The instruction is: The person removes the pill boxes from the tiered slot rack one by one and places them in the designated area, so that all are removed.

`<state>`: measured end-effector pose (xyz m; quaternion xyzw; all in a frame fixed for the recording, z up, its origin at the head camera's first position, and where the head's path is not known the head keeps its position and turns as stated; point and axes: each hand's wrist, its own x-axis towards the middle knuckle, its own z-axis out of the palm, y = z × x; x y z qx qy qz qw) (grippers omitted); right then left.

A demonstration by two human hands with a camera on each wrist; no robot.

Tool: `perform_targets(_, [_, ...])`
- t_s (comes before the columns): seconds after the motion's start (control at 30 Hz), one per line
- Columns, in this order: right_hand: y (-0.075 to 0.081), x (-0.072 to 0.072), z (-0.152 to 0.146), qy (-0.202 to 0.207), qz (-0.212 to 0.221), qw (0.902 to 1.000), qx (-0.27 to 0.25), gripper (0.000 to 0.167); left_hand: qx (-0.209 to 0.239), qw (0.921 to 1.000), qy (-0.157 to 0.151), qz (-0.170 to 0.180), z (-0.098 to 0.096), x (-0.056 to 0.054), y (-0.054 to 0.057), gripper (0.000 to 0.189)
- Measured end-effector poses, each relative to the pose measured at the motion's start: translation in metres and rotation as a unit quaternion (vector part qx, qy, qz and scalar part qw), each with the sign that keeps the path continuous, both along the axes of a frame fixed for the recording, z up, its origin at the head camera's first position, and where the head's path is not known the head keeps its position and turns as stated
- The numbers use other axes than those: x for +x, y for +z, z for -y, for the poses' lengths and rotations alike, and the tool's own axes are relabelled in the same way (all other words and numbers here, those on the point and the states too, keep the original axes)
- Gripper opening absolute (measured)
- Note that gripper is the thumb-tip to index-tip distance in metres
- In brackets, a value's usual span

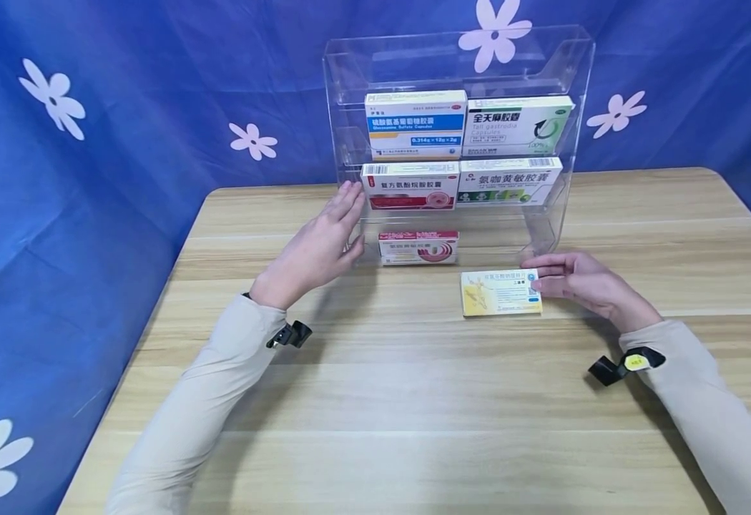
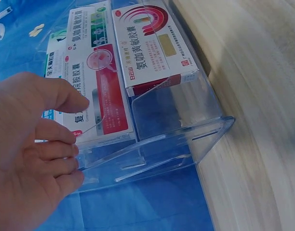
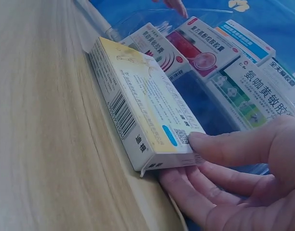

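Smooth card box (image 1: 498,293) in the right hand (image 1: 591,287), glossy clear plastic rack (image 1: 491,224) by the left hand (image 1: 314,252), wood-grained table (image 1: 375,400) beneath.

Blue cloth (image 1: 156,129) w/ lg white flowers (image 1: 54,99) hangs behind & along L side of lt wood-grain counter (image 1: 388,408); cloth's creased at L.
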<state>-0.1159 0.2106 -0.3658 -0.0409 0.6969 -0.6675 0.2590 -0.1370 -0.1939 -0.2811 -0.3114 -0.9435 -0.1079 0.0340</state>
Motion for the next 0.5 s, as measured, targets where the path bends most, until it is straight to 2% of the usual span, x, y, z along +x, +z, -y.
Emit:
perform_targets(0.1, [-0.001,0.001,0.001,-0.006,-0.022,0.9987,0.045,0.043,0.003,0.9999,-0.006,-0.008,0.001,0.0,0.0,0.062])
perform_targets(0.2, [-0.001,0.003,0.005,-0.021,-0.063,0.9891,0.132,0.052,0.003,0.9999,-0.007,-0.009,0.001,0.001,0.0,0.062])
perform_targets(0.27, [-0.001,0.004,0.008,-0.032,-0.09,0.9768,0.192,0.054,0.003,0.9999,-0.007,-0.009,0.0,0.001,0.0,0.062])
perform_targets(0.4, [0.002,0.008,0.016,-0.056,-0.141,0.9534,0.261,0.045,0.004,0.9999,-0.007,-0.011,0.0,0.001,0.0,0.062])
perform_targets(0.5, [0.005,0.015,0.022,-0.078,-0.226,0.9206,0.309,0.035,0.005,0.9999,-0.006,-0.012,0.001,0.001,-0.001,0.062])
